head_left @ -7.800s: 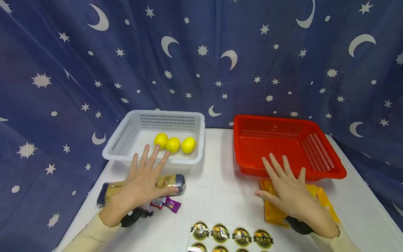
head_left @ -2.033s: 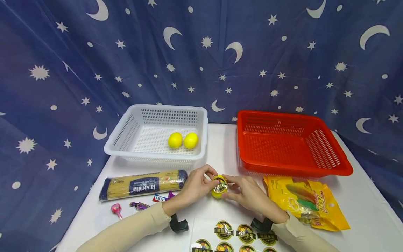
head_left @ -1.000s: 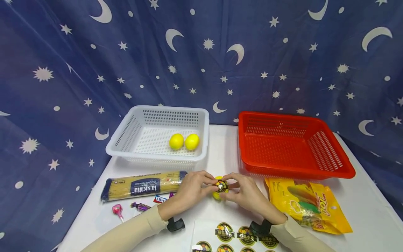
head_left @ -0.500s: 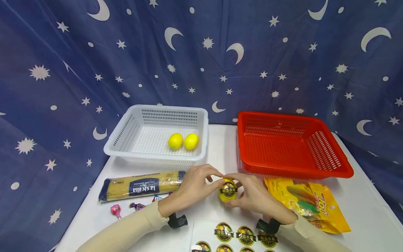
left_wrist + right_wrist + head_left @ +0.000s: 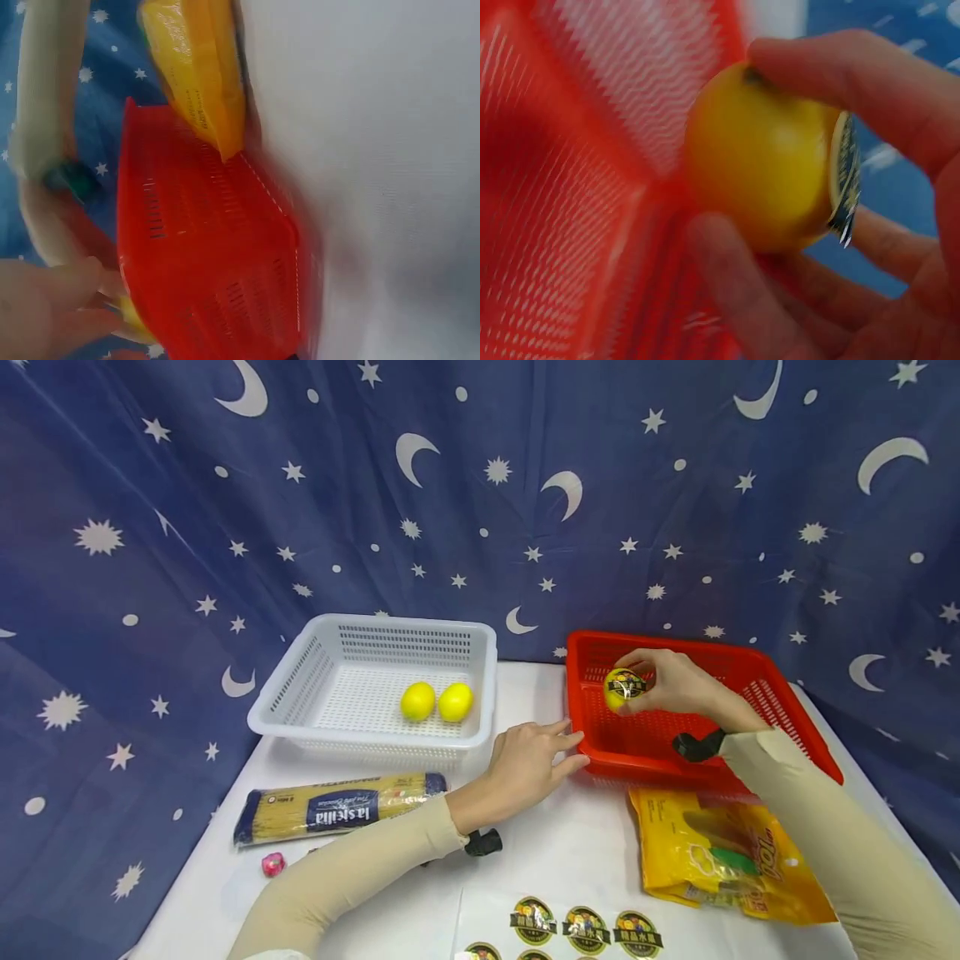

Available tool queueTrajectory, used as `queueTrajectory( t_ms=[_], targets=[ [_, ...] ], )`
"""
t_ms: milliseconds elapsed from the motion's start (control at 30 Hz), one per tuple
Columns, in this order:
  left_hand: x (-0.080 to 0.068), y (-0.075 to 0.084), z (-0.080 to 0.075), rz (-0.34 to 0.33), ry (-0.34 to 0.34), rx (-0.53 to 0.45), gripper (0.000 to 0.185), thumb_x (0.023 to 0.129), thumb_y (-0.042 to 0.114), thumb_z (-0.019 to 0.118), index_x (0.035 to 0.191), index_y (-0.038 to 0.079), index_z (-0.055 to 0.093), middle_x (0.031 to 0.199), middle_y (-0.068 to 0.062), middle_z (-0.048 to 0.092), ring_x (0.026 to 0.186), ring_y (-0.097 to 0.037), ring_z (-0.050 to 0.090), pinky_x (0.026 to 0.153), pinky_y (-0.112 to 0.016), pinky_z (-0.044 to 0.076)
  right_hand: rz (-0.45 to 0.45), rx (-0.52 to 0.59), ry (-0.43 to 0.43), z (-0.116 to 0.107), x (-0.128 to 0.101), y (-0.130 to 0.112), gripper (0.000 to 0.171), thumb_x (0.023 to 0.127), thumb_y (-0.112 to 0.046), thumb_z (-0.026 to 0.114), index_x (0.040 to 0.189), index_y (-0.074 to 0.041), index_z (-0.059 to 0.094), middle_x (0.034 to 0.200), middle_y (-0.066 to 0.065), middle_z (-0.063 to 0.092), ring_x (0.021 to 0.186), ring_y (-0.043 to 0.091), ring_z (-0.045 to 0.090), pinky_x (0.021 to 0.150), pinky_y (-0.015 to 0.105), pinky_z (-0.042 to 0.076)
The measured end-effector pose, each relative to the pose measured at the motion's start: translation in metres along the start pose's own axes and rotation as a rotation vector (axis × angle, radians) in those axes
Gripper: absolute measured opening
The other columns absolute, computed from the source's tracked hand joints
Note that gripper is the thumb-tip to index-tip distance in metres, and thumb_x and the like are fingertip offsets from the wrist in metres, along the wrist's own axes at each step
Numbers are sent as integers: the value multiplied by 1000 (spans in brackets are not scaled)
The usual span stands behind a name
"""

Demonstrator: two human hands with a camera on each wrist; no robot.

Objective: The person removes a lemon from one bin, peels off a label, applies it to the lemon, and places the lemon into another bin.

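Across the upper frame hangs a blue curtain (image 5: 480, 435) with moons and stars. On the white bench (image 5: 555, 852) I see a spaghetti packet (image 5: 341, 810) at lower left, a pink sweet (image 5: 273, 864) below it, and a yellow bag (image 5: 720, 860) at lower right.

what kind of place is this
Probably a staged indoor tabletop set-up rather than a working kitchen or shop: a blue curtain printed with moons and stars hangs behind a white tabletop, where a white basket and a red basket stand side by side.

Right-wrist view: fruit label (image 5: 844, 176) blurred, hand (image 5: 911, 292) cut off.
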State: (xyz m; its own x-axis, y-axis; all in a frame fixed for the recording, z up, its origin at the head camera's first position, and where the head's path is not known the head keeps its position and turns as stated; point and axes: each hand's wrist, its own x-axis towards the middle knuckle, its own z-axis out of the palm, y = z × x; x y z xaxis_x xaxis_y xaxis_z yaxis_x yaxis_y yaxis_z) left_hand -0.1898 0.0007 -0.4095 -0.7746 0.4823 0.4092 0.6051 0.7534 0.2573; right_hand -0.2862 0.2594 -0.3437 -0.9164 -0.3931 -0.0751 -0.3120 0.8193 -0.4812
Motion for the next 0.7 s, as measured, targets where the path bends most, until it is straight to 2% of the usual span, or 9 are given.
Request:
queueTrajectory(
  t_ms=[67,133,267,400,700],
  targets=[
    [2,1,4,0,-5,50,37,95,51,67,124,28,76,132,5,71,99,-22,77,64,-33,61,13,13,-44,8,23,15,71,77,-28,91,135,-3,60,127,25,67,103,33,68,82,42,62],
    [3,2,7,10,8,93,34,95,51,68,120,30,78,128,9,73,92,-20,77,60,-30,59,22,7,-86,17,39,24,72,76,-29,92,135,-2,60,126,25,66,105,33,65,86,44,60],
    [3,1,9,33,44,117,28,95,46,70,116,30,80,122,11,75,83,-17,75,59,-27,57,22,-16,-169,37,55,32,73,74,-30,93,132,-1,60,125,25,66,110,37,61,95,51,55],
    [4,1,10,31,70,92,25,95,43,72,114,29,80,120,11,76,84,-15,75,61,-26,57,31,-16,-209,48,57,35,74,73,-31,93,131,-1,59,124,25,66,113,38,61,97,51,55],
    [5,1,13,18,77,53,25,95,42,72,112,28,81,119,9,77,85,-16,74,59,-27,57,39,17,-219,50,55,38,72,75,-28,92,132,-1,56,131,28,62,119,43,58,102,57,52]
  ],
)
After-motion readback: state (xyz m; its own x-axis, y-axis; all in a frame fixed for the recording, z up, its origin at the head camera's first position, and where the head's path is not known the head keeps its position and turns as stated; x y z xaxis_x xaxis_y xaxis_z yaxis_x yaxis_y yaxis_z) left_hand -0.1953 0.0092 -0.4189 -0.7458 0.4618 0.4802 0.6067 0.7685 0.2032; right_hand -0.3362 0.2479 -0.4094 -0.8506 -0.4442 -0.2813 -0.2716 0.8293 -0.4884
